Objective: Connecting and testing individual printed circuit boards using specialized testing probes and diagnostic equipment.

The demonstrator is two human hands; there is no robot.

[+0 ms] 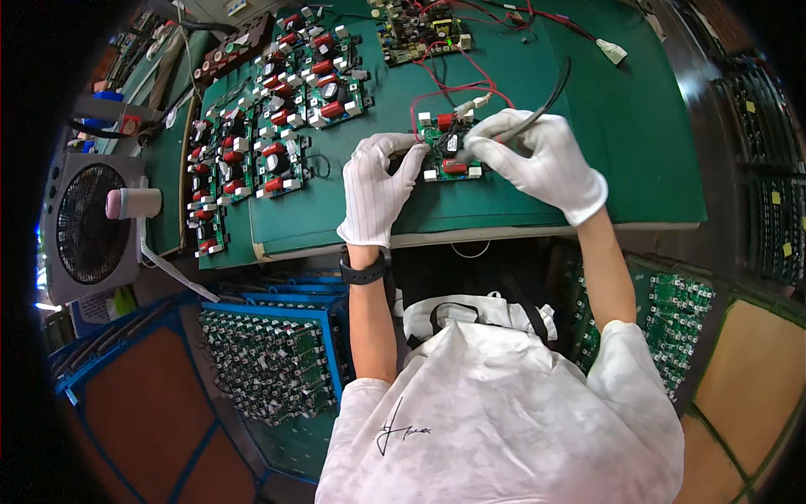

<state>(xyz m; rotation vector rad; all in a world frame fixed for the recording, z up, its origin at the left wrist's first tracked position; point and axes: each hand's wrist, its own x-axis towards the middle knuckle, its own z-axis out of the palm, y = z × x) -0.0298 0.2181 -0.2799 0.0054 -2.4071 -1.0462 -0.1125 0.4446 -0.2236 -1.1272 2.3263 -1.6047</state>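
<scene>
A small green circuit board (454,167) with red and black parts and white connectors lies on the green mat. My left hand (375,181), in a white striped glove, is closed at the board's left edge; a thin red wire (412,112) runs into its fingertips. My right hand (537,155), gloved likewise, closes around a dark cord-like tool (552,99) above the board's right side. The tool's blurred lower end comes down over the board, and its exact kind does not show. Behind the board lies a white connector (472,105) on leads.
Several similar boards (332,109) stand in rows at the left of the green-topped table (621,134). A larger board (416,34) with a lit green spot sits at the back, wired by red leads. A fan (88,218) stands far left; a blue rack (269,311) of boards is below.
</scene>
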